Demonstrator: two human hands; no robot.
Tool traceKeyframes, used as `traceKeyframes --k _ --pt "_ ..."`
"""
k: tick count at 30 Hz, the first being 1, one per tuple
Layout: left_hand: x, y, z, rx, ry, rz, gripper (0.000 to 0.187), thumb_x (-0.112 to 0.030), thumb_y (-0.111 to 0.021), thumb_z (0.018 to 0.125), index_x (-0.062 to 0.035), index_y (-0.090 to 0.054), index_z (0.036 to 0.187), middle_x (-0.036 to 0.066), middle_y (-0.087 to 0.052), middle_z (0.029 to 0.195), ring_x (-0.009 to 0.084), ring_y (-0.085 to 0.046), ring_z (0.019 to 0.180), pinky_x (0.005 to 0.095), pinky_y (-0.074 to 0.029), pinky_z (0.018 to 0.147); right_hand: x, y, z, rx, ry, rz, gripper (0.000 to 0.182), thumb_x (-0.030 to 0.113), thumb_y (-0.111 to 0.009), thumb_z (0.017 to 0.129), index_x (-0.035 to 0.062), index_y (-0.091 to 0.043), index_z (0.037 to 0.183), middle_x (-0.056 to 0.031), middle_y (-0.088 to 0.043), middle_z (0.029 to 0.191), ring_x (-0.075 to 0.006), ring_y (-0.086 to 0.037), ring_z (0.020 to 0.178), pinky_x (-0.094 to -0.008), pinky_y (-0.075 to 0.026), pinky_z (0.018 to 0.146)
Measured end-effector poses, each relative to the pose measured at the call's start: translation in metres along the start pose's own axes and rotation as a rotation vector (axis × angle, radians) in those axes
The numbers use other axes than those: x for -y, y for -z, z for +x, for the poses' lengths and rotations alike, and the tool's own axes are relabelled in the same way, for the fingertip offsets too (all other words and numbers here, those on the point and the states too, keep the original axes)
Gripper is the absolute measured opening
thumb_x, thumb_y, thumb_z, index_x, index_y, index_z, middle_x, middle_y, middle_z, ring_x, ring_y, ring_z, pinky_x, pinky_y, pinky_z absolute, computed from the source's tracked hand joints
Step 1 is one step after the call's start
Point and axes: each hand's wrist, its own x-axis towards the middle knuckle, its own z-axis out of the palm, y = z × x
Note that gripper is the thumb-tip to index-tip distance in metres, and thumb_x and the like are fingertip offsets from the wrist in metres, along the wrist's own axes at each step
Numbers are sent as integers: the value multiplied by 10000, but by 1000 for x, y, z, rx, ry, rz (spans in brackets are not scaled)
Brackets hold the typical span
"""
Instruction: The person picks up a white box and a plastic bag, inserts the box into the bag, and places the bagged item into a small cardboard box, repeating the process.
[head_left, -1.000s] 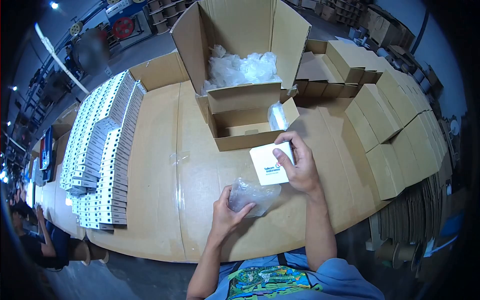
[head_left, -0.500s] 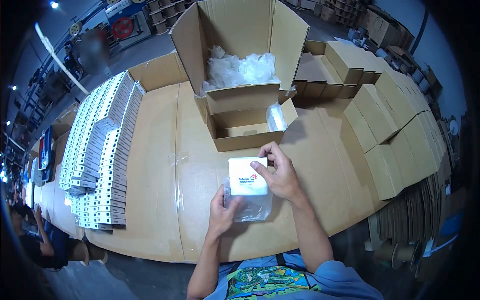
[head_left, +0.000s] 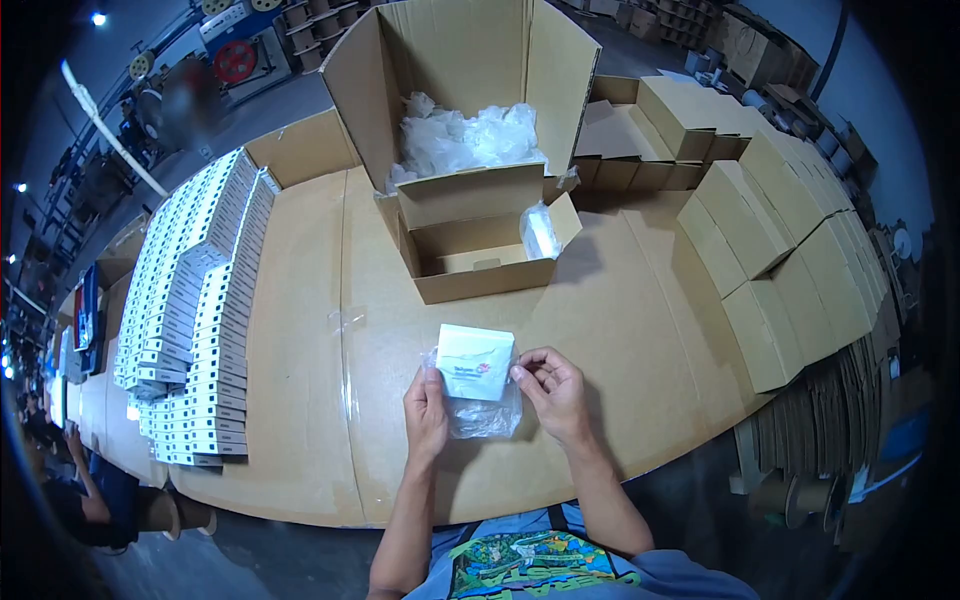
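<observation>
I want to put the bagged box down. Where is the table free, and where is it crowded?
Free: the cardboard table top between the white box rows and the left hand; also right of the right hand, before the stacked brown cartons. Crowded: behind, at the open cartons.

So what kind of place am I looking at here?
Most likely a packing line in a factory or warehouse: long rows of small white retail boxes, stacks of closed brown cardboard cartons, and both hands sliding a small white square box into a clear plastic bag.
</observation>
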Motion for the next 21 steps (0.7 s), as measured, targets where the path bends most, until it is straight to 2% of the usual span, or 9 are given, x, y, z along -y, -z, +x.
traceKeyframes --k 3,6,9,11,12,15,16,19,21 --pt "-1 -4 -2 -38 -24 19 507 -358 -406 1110 38 -542 1397 109 -656 1232 155 -592 1130 316 -466 995 -6 -1 -4 -5 -61 -29 130 32 -684 962 3 -621 1072 7 -650 922 -26 -589 817 -182 -464 698" --pt "-18 -9 -5 12 -102 106 515 -339 -401 1110 43 -514 1436 158 -636 1320 212 -587 1213 342 -443 1056 -12 -5 -5 -94 78 -27 106 32 -667 971 10 -630 1068 19 -636 897 -25 -568 806 -194 -455 706" --pt "-33 -11 -4 76 -233 240 498 -319 -403 1108 45 -529 1423 195 -626 1356 270 -583 1261 377 -428 1093 -18 0 -5 -65 101 10 140 19 -652 973 12 -615 1108 17 -621 920 -38 -561 845 -216 -473 755" --pt "-31 -9 -3 114 -280 289 497 -317 -400 1108 44 -526 1426 195 -631 1346 275 -582 1263 383 -428 1095 -19 -1 -7 -14 69 236 210 14 -654 968 17 -587 1167 3 -617 983 -53 -566 900 -239 -493 810" --pt "-32 -12 -6 99 -262 252 501 -317 -383 1113 53 -533 1415 187 -638 1334 261 -582 1258 375 -427 1095 -18 -1 -7 11 55 349 245 12 -654 965 19 -573 1196 -4 -615 1015 -60 -569 928 -250 -503 838" --pt "-17 -8 -6 73 -137 12 569 -369 -360 1113 59 -417 1484 207 -608 1349 273 -577 1258 415 -428 1106 -7 -2 -8 85 129 295 367 3 -659 957 36 -519 1294 -39 -608 1150 -100 -589 1035 -289 -526 912" --pt "-18 -10 -6 66 -123 -67 581 -375 -361 1111 62 -386 1494 214 -610 1330 276 -592 1231 415 -442 1098 6 -3 -9 170 57 276 431 29 -678 956 49 -492 1344 -54 -606 1215 -130 -591 1114 -310 -530 943" --pt "-8 -3 -4 110 -62 -130 580 -374 -373 1109 66 -391 1487 212 -603 1339 275 -590 1233 413 -446 1095 -2 -1 -9 206 -112 180 400 63 -684 966 48 -520 1330 -50 -613 1219 -137 -580 1149 -303 -529 938" --pt "-14 -4 -2 178 -108 -17 522 -300 -476 1081 46 -430 1469 168 -610 1317 251 -589 1223 386 -454 1073 -9 -5 -11 174 -82 230 337 87 -678 978 49 -566 1293 -40 -620 1208 -121 -583 1116 -287 -510 944"
